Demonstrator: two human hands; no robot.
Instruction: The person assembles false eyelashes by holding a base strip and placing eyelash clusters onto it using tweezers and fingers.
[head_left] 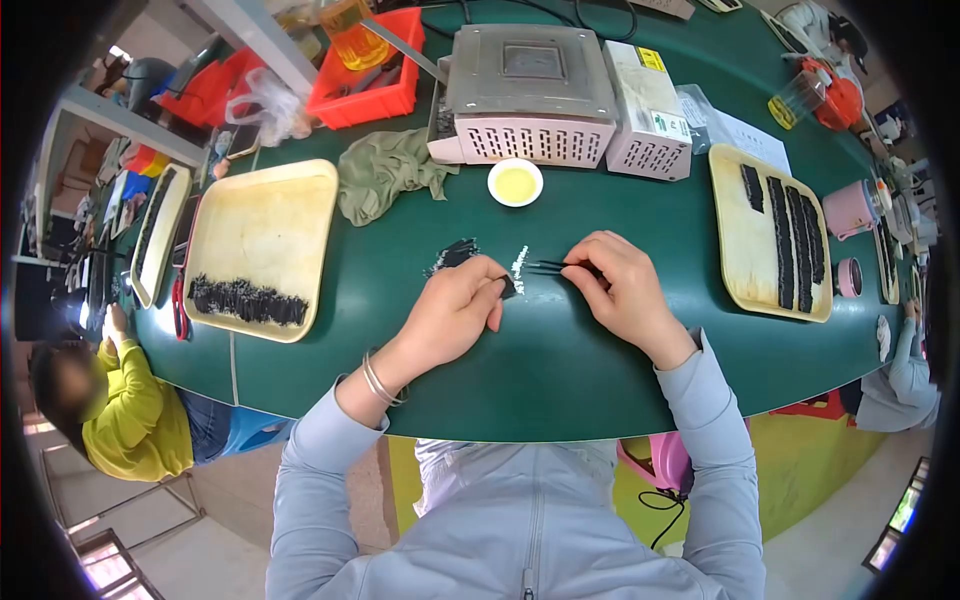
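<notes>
My left hand [455, 308] is closed in a pinch on a small black piece [509, 288] over the green table. Just beyond its knuckles lies a loose heap of thin black pieces [458, 252]. My right hand [622, 290] grips dark tweezers [546, 267], whose tips point left. Those tips are close to a short line of tiny white bits [520, 262] between my hands; whether they touch cannot be made out. Farther back, a small white bowl [516, 200] holds yellow liquid.
A cream tray [262, 200] with black-and-white pieces stands left; another tray [750, 285] with several black rows stands right. A vented metal box [535, 135], a white box [650, 155], a green cloth [385, 175] and a red bin [370, 105] sit behind. A person in yellow-green [140, 415] sits left.
</notes>
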